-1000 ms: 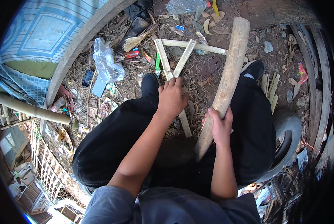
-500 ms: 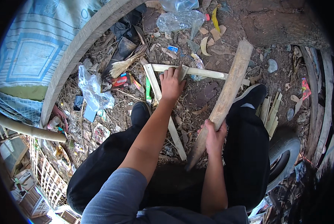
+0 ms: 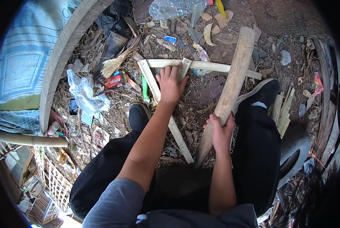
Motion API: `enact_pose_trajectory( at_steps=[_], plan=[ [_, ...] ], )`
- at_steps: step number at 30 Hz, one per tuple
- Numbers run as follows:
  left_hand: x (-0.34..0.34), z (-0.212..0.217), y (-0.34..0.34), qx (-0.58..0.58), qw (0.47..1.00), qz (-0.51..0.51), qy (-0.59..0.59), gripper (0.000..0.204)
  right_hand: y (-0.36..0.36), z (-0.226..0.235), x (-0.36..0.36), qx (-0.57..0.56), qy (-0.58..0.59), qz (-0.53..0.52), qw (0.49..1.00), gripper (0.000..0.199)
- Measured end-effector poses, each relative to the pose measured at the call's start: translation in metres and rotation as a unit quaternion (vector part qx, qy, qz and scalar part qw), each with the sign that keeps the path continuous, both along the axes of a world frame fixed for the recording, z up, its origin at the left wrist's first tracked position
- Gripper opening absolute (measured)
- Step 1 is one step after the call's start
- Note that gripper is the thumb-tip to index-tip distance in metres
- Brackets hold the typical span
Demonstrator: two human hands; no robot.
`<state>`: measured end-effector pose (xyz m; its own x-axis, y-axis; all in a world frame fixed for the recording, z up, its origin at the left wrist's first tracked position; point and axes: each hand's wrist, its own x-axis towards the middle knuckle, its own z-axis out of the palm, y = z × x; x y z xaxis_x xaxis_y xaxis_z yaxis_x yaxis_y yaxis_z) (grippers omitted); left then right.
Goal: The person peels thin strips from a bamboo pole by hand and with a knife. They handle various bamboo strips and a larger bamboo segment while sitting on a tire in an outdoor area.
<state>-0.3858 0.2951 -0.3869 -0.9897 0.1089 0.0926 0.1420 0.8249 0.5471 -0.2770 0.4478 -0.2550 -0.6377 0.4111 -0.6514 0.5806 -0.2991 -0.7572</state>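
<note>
A pale wooden slat [image 3: 211, 66] lies crosswise on the ground. A longer slat [image 3: 173, 129] meets its left end and slants toward me. Between them a short slat [image 3: 184, 67] sits against the crosswise one, its lower part covered by my left hand [image 3: 170, 85]. That hand is closed on the short slat, fingers bent at the crosswise slat, the thumb on the right side. My right hand [image 3: 220, 133] wraps round the lower part of a thick wooden club [image 3: 232, 81]. The club stands tilted, its upper end passing over the right part of the crosswise slat.
Left of the slats lie a green-handled tool [image 3: 145, 89], a dry brush-like bundle [image 3: 118, 62] and a clear plastic bag [image 3: 82, 93]. A plastic bottle [image 3: 173, 9] is at the far side. Split wood pieces [image 3: 283, 110] and a tyre [image 3: 295, 152] sit at the right.
The view has shifted a little. My left hand has slid slightly down and left of the short slat's top, which now shows more. The right hand still grips the club, which stands slightly steeper.
</note>
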Motion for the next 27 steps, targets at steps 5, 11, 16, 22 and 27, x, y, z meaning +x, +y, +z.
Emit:
enact_pose_trajectory(
  at_steps=[5, 11, 16, 22, 27],
  plan=[
    [-0.001, 0.001, 0.000, 0.032, 0.999, 0.022, -0.029, 0.056, 0.000, -0.003, -0.001, -0.006, -0.008, 0.001, 1.000, 0.036],
    [0.003, -0.004, 0.000, 0.031, 0.998, 0.025, -0.047, 0.055, -0.003, -0.005, 0.000, -0.005, -0.006, 0.005, 1.000, 0.037],
    [0.004, -0.002, 0.003, 0.002, 1.000, 0.004, -0.019, 0.056, -0.002, -0.008, 0.001, 0.000, -0.010, 0.003, 1.000, 0.037],
    [0.006, -0.002, 0.011, -0.008, 0.999, 0.033, -0.025, 0.052, -0.002, -0.013, 0.004, 0.003, -0.005, -0.001, 1.000, 0.037],
    [-0.006, 0.008, 0.013, -0.063, 0.997, 0.041, 0.031, 0.036, -0.008, -0.029, 0.013, 0.088, -0.003, 0.095, 0.992, 0.038]
  ],
)
